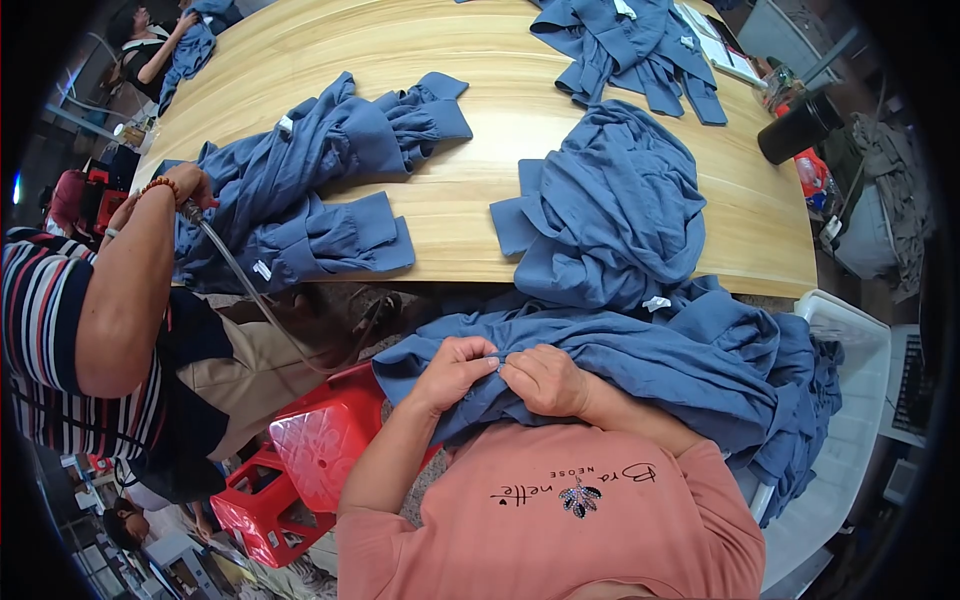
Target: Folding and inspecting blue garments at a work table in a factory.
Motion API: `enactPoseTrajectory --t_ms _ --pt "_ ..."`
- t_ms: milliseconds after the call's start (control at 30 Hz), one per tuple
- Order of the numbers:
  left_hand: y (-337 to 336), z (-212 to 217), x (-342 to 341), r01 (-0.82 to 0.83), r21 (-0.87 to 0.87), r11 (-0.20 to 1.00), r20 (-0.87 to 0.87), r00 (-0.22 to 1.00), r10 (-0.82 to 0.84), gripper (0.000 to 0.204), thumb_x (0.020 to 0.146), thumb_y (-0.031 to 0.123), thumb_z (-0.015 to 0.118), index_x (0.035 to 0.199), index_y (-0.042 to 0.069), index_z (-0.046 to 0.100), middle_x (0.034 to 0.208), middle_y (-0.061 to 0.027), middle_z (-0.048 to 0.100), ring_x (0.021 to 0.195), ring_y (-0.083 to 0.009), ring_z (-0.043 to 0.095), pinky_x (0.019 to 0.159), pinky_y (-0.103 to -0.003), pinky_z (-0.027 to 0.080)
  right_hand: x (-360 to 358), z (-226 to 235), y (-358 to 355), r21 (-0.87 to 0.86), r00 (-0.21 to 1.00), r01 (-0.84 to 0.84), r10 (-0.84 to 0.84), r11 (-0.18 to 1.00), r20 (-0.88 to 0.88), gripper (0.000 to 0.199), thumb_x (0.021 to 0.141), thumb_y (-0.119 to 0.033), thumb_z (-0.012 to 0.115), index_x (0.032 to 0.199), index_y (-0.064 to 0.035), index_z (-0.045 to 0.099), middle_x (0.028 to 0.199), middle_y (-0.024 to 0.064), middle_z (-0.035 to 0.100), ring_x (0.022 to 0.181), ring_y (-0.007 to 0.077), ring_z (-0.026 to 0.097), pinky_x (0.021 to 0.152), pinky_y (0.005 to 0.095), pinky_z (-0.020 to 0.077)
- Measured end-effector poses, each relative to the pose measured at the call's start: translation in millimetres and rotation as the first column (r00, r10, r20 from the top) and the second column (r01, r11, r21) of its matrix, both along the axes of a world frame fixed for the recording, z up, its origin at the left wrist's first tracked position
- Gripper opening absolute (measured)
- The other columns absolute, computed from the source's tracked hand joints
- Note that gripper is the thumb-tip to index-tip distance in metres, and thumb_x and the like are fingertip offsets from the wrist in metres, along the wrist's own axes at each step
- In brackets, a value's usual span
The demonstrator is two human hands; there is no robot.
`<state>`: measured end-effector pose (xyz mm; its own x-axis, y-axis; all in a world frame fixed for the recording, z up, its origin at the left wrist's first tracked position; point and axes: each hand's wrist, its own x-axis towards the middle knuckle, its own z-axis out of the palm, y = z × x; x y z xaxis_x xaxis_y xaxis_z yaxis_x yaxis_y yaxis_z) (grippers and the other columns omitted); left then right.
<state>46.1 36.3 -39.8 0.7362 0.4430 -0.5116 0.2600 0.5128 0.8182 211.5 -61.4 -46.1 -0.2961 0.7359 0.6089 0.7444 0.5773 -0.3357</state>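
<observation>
A blue garment (650, 350) lies across my lap, spilling over to my right. My left hand (455, 368) and my right hand (545, 380) meet at its near edge, both pinching a fold of the blue cloth between fingertips. What lies under the fingertips is hidden. Another heap of blue garments (610, 210) sits just beyond on the wooden table (470, 210), hanging over its front edge.
A person in a striped shirt (60, 330) at my left holds a hose tool (192, 212) on a blue garment pile (320, 180). Red plastic stools (300, 450) stand by my left leg. A white bin (850, 410) sits to my right. A black cylinder (798, 128) stands at the table's right.
</observation>
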Motion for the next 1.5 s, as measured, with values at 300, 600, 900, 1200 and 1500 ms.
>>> enactPoseTrajectory --t_ms 300,600,900,1200,1500 --pt "-19 -9 -4 -0.161 0.345 0.925 0.109 0.985 0.131 0.011 0.079 -0.001 0.064 0.090 -0.002 0.065 0.081 0.0017 0.063 0.072 -0.0038 0.053 0.067 -0.020 0.045 -4 8 4 -0.300 0.939 0.074 -0.167 0.951 -0.300 0.010 0.070 -0.002 0.058 0.080 -0.0039 0.055 0.078 0.0078 0.057 0.068 0.0263 0.059 0.056 0.0362 0.0468" --pt "-32 -18 -6 -0.181 0.752 0.634 0.088 0.981 0.175 0.019 0.069 -0.006 0.061 0.087 -0.002 0.065 0.080 -0.0090 0.064 0.078 -0.0190 0.062 0.072 -0.027 0.048 2 -2 8 -0.538 0.920 -0.009 -0.204 0.843 -0.334 0.009 0.071 -0.003 0.058 0.080 -0.0029 0.056 0.072 0.0143 0.058 0.068 0.0331 0.060 0.058 0.0410 0.0474" --pt "-44 -5 12 -0.177 0.982 0.073 0.155 0.960 0.233 0.017 0.065 -0.005 0.063 0.079 0.004 0.061 0.072 -0.0069 0.061 0.072 -0.0247 0.059 0.066 -0.034 0.041 -5 -6 1 -0.411 0.917 0.145 -0.279 0.900 -0.287 0.010 0.067 -0.003 0.057 0.068 -0.0043 0.047 0.061 0.0122 0.051 0.055 0.0324 0.055 0.046 0.0421 0.0425" --pt "-37 7 10 -0.034 0.991 0.129 0.000 0.968 0.252 0.014 0.066 -0.002 0.063 0.078 0.006 0.060 0.074 -0.0072 0.060 0.075 -0.0237 0.059 0.069 -0.036 0.039 -3 -10 6 -0.294 0.895 0.197 -0.294 0.935 -0.336 0.009 0.066 -0.003 0.057 0.070 -0.0044 0.049 0.060 0.0122 0.051 0.054 0.0316 0.054 0.046 0.0408 0.0428" --pt "-9 -11 -24 0.046 0.977 0.210 -0.081 0.984 0.161 0.019 0.066 0.002 0.064 0.084 0.007 0.061 0.085 -0.0080 0.061 0.089 -0.0260 0.057 0.077 -0.039 0.039 -4 24 17 -0.234 0.963 0.240 -0.261 0.942 -0.064 0.007 0.072 -0.010 0.058 0.076 -0.0073 0.054 0.080 0.0055 0.055 0.076 0.0234 0.057 0.063 0.0381 0.0415"
